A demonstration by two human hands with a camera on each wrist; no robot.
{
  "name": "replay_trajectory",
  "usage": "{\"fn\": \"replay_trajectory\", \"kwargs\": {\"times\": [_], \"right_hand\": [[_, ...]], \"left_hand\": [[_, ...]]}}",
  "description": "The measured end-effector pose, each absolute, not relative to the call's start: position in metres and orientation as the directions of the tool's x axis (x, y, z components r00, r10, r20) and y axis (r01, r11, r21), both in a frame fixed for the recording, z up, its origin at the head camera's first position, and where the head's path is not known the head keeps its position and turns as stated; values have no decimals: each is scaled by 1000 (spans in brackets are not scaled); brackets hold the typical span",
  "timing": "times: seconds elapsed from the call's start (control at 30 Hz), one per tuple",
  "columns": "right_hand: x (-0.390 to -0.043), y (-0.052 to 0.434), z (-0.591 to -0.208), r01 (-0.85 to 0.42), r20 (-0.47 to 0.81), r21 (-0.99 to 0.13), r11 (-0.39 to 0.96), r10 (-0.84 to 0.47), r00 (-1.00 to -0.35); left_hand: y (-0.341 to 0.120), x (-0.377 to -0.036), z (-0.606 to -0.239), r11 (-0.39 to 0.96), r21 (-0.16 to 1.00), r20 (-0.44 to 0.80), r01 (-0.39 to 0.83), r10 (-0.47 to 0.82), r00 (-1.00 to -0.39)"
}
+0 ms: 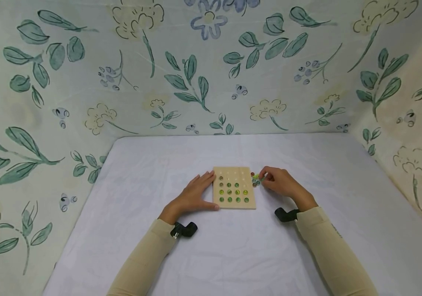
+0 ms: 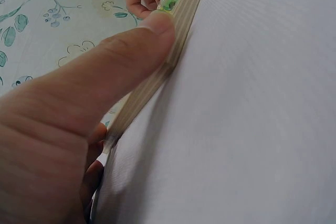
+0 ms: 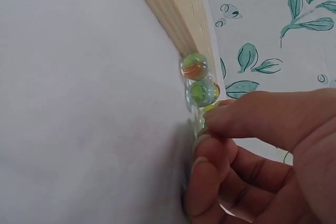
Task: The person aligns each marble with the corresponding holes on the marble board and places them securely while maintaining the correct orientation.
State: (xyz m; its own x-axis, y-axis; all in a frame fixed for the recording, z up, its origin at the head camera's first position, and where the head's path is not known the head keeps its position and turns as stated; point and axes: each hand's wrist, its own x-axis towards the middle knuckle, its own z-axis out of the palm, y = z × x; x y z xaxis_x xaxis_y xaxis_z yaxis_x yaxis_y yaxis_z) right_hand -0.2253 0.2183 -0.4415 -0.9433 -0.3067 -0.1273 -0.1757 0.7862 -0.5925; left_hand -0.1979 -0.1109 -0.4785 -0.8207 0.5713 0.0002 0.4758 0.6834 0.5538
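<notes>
A square pale wooden board (image 1: 234, 203) with rows of round hollows lies on the white table. Several green and yellowish glass marbles (image 1: 229, 192) sit in its hollows, mostly in the front rows. Along its left side spreads my left hand (image 1: 195, 194), fingers fairly straight near the back corner, thumb against the front-left corner. My right hand (image 1: 280, 181) is low beside the board's right edge, thumb and fingertips pinching a marble (image 3: 205, 121), mostly covered by them. Other loose marbles (image 3: 197, 80) cluster between that hand and the board, one with an orange swirl.
White cloth covers the table (image 1: 233, 255), with its far edge against a floral-patterned backdrop (image 1: 211, 82). Similar patterned cloth hangs at both sides. A black wrist camera (image 1: 185, 229) is worn on the left wrist, another camera (image 1: 286, 214) on the right.
</notes>
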Motion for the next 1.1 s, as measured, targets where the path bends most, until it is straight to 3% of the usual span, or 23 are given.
{"fn": "replay_trajectory", "kwargs": {"times": [0.4,1.1], "right_hand": [[-225,202,-436,-228,-77,-613,756,-345,-935],[-215,173,-432,-284,-112,-673,683,-474,-873]], "left_hand": [[-111,-198,-479,686,551,2,476,569,-822],[-112,-198,-480,687,547,4,478,569,-822]]}}
